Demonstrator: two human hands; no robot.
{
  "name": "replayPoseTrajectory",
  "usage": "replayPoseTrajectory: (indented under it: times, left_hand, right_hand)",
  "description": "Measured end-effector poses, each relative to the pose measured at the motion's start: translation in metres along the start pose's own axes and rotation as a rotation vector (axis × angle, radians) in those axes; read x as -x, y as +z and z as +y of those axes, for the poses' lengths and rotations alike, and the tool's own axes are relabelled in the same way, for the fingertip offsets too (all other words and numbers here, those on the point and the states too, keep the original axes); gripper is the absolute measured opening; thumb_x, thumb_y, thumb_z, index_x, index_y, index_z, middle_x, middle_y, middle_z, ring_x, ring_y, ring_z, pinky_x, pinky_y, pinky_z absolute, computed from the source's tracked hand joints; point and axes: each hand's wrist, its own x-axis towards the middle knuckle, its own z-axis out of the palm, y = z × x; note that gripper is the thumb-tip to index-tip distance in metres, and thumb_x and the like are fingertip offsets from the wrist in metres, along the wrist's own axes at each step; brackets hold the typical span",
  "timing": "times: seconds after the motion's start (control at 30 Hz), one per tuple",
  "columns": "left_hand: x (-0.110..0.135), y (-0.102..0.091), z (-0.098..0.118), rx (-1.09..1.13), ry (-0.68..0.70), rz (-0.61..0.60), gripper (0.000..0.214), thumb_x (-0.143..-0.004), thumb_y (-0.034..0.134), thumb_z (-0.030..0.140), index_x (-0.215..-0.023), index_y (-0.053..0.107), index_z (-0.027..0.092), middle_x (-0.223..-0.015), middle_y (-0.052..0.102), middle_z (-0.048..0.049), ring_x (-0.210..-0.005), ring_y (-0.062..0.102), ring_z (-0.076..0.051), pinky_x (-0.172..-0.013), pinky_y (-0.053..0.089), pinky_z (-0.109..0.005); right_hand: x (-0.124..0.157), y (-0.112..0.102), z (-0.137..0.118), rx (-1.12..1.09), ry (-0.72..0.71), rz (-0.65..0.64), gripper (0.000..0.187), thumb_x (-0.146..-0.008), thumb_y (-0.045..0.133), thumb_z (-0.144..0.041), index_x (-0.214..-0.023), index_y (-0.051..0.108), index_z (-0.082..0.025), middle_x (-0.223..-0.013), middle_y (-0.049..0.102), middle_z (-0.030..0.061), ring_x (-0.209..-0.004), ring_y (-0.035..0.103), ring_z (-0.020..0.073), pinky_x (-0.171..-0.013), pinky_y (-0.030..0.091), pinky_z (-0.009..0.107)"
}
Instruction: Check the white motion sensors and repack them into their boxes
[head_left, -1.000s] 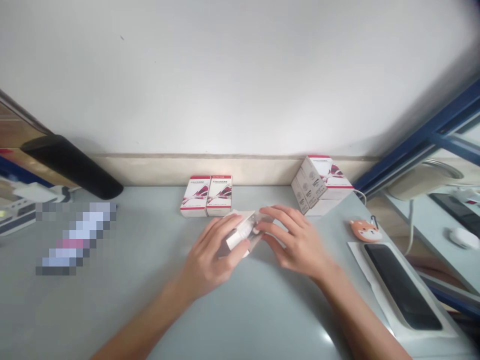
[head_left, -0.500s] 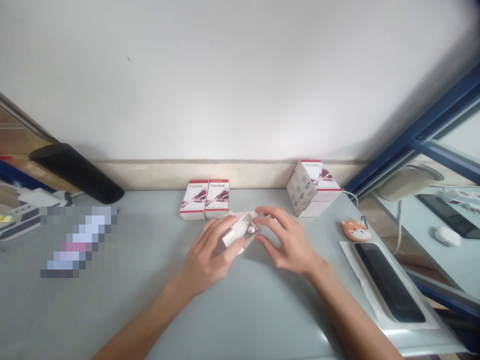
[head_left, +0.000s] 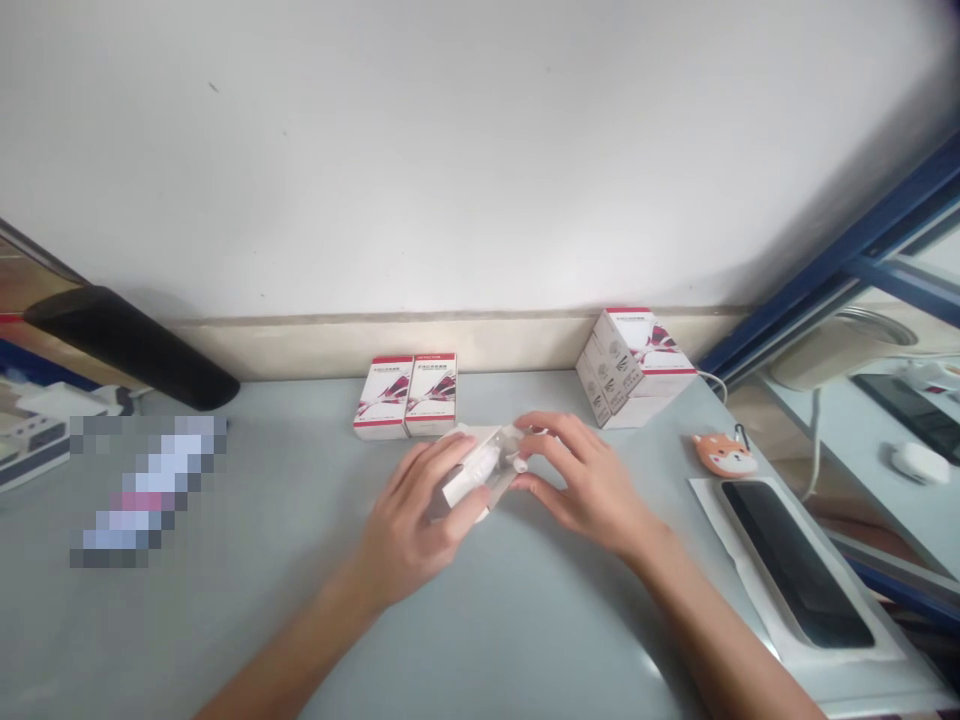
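My left hand (head_left: 416, 525) is wrapped round a small white open box (head_left: 472, 472) near the middle of the grey table (head_left: 262, 600). My right hand (head_left: 589, 480) sits at the box's open right end, its fingertips pinching a small white piece (head_left: 519, 463) that sticks out of it. Two white-and-red boxes (head_left: 409, 395) lie side by side just behind the hands. A stack of like boxes (head_left: 630, 365) stands at the back right by the wall.
A black phone (head_left: 799, 565) lies on a white sheet at the right edge, with an orange animal-shaped charm (head_left: 724, 455) behind it. A black cylinder (head_left: 127, 345) leans at the back left. A blue frame (head_left: 840, 260) borders the right side.
Both hands stay on the small box; the right fingers have shifted at its open end and the small white piece shows a little further out. The view drifted slightly.
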Motion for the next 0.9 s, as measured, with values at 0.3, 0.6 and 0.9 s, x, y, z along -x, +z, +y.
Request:
replayPoseTrajectory:
  times: [0.3,0.6,0.9]
  left_hand:
    - [-0.001,-0.001,-0.001,-0.012,0.003,-0.018,0.045,-0.082,0.073,-0.006,-0.114,0.057,0.020,-0.144,0.056,-0.0197,-0.131,0.063,-0.034,-0.099,0.059,-0.054]
    - [0.001,0.001,-0.001,-0.042,-0.002,-0.016,0.047,-0.079,0.071,-0.009,-0.113,0.057,0.021,-0.139,0.057,-0.0191,-0.128,0.064,-0.032,-0.098,0.059,-0.053]
    - [0.003,0.000,0.001,-0.026,0.021,-0.048,0.043,-0.085,0.069,-0.004,-0.118,0.057,0.021,-0.146,0.054,-0.0200,-0.136,0.059,-0.034,-0.102,0.056,-0.055]
  right_hand:
    - [0.000,-0.012,0.008,-0.020,0.051,0.130,0.016,-0.101,0.061,-0.023,-0.117,0.063,-0.026,-0.119,0.069,0.0098,-0.104,0.067,0.0253,-0.087,0.054,0.040]
    - [0.008,-0.005,0.042,0.355,0.627,-0.317,0.015,-0.104,0.054,-0.024,-0.108,0.068,-0.024,-0.109,0.075,0.0065,-0.093,0.073,0.0267,-0.071,0.044,0.035]
    - [0.006,-0.003,0.032,0.245,0.531,-0.105,0.026,-0.104,0.055,-0.027,-0.128,0.063,-0.024,-0.123,0.068,0.0102,-0.097,0.071,0.0259,-0.074,0.051,0.037]
